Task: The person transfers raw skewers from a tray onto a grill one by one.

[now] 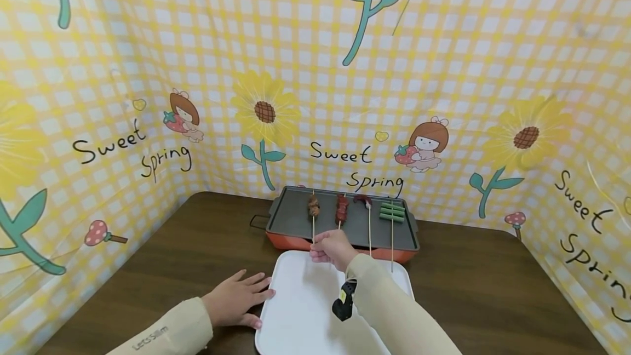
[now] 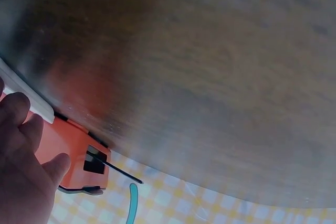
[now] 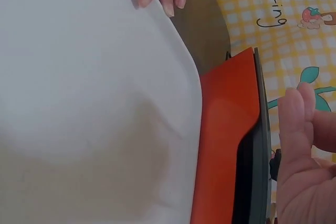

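My right hand (image 1: 333, 250) reaches over the front edge of the grill pan (image 1: 291, 223) and pinches the lower stick of the leftmost skewer (image 1: 314, 208), which carries browned meat pieces. That skewer lies on the dark plate. Just right of it is a red meat skewer (image 1: 342, 210), its stick running down behind my hand. My left hand (image 1: 235, 298) lies with fingers spread, fingertips at the left rim of a white tray (image 1: 300, 311). In the right wrist view, the right hand (image 3: 299, 156) shows beside the orange grill side, its grip on the stick hidden.
Farther right on the grill lie a skewer with a dark red curved piece (image 1: 363, 200) and one with green pieces (image 1: 391, 212), their sticks overhanging the front. A black wire handle (image 1: 257, 222) juts left. Checked cloth (image 1: 315, 97) hangs behind the brown table (image 1: 197, 240).
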`<state>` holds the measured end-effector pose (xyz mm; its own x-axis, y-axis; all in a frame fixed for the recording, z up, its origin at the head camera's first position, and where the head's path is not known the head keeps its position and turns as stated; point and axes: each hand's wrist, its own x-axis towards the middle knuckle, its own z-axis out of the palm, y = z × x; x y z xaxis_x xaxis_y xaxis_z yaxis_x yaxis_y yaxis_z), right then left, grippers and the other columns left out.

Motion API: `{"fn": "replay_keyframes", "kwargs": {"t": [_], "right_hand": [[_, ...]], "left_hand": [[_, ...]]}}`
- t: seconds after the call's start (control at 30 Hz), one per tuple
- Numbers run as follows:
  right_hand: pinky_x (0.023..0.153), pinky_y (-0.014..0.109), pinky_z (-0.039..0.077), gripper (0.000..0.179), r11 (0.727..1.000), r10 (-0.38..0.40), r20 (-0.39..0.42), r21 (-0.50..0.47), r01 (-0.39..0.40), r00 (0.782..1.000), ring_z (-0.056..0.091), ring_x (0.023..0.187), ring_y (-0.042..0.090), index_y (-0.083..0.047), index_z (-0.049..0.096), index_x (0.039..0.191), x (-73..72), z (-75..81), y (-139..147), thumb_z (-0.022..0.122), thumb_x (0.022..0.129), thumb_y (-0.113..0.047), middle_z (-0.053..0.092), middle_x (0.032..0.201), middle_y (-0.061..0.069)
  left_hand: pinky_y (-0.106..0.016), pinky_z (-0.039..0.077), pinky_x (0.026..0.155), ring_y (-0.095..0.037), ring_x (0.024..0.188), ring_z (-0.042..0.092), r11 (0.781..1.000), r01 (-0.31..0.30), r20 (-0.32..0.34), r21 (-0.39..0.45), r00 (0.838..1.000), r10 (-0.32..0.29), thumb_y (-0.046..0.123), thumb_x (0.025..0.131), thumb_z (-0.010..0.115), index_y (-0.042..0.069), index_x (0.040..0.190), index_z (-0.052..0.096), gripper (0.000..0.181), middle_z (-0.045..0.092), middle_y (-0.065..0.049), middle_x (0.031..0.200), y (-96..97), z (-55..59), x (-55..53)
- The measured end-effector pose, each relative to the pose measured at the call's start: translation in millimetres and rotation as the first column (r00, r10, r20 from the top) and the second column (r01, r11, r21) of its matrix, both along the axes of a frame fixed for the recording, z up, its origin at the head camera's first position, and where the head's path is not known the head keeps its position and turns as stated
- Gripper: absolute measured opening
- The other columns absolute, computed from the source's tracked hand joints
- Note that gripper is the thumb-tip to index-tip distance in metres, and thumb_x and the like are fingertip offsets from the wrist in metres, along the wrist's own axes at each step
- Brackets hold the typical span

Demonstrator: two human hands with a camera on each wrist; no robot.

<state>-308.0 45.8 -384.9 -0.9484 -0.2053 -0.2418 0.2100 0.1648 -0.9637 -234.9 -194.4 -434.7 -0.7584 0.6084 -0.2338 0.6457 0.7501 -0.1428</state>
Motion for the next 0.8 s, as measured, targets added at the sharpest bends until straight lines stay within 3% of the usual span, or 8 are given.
{"fn": "replay_keyframes", "kwargs": {"t": [0.13, 0.37, 0.53, 0.67, 0.8], "right_hand": [[0.062, 0.026, 0.057, 0.028, 1.000, -0.010, 0.001, 0.009, 0.010, 1.000, 0.060, 0.058, 0.009, 0.017, 0.057, 0.118, 2.8, -2.6, -0.8, 0.057, 0.091, 0.008, 0.068, 0.080, 0.015], [0.059, 0.024, 0.056, 0.035, 0.999, -0.001, 0.004, 0.053, 0.001, 1.000, 0.059, 0.055, 0.008, 0.017, 0.054, 0.123, 3.5, -0.3, 0.1, 0.058, 0.090, 0.008, 0.069, 0.096, 0.027], [0.057, 0.026, 0.056, 0.040, 0.989, 0.054, -0.016, 0.135, -0.051, 0.998, 0.059, 0.053, 0.009, 0.018, 0.051, 0.128, 9.2, 2.7, 3.1, 0.060, 0.091, 0.004, 0.069, 0.096, 0.028], [0.058, 0.031, 0.057, 0.046, 0.952, 0.158, -0.122, 0.283, -0.118, 0.980, 0.064, 0.057, 0.016, 0.013, 0.050, 0.133, 16.0, 12.4, 11.7, 0.063, 0.092, -0.005, 0.069, 0.093, 0.026], [0.056, 0.031, 0.055, 0.042, 0.892, 0.248, -0.277, 0.439, -0.107, 0.928, 0.065, 0.059, 0.021, 0.006, 0.055, 0.131, 26.3, 20.7, 30.2, 0.063, 0.093, -0.010, 0.069, 0.083, 0.016]], "left_hand": [[-0.053, 0.036, 0.106, -0.020, 0.140, 0.039, 1.000, 0.016, -0.004, 0.008, 1.000, -0.016, 0.065, 0.087, 0.051, 0.025, 0.142, 0.052, 0.068, 0.045, 0.000, 0.150, 0.7, -0.3, 0.9], [-0.053, 0.035, 0.107, -0.020, 0.139, 0.039, 1.000, 0.028, -0.031, -0.005, 0.999, -0.028, 0.064, 0.087, 0.052, 0.025, 0.142, 0.052, 0.068, 0.046, 0.000, 0.149, 2.9, 2.4, -3.5], [-0.053, 0.035, 0.107, -0.020, 0.140, 0.038, 0.999, 0.031, -0.012, -0.009, 0.999, -0.031, 0.065, 0.087, 0.050, 0.026, 0.143, 0.052, 0.069, 0.045, 0.000, 0.150, 4.1, 0.4, -4.2], [-0.052, 0.036, 0.106, -0.021, 0.139, 0.039, 0.998, 0.052, -0.053, -0.022, 0.997, -0.053, 0.066, 0.086, 0.050, 0.025, 0.142, 0.053, 0.069, 0.046, -0.001, 0.149, 3.5, 1.7, -4.3], [-0.051, 0.037, 0.105, -0.021, 0.137, 0.042, 0.994, 0.091, -0.127, -0.053, 0.987, -0.097, 0.069, 0.086, 0.045, 0.026, 0.140, 0.054, 0.070, 0.049, 0.000, 0.146, 3.2, 4.4, -5.4]]}}
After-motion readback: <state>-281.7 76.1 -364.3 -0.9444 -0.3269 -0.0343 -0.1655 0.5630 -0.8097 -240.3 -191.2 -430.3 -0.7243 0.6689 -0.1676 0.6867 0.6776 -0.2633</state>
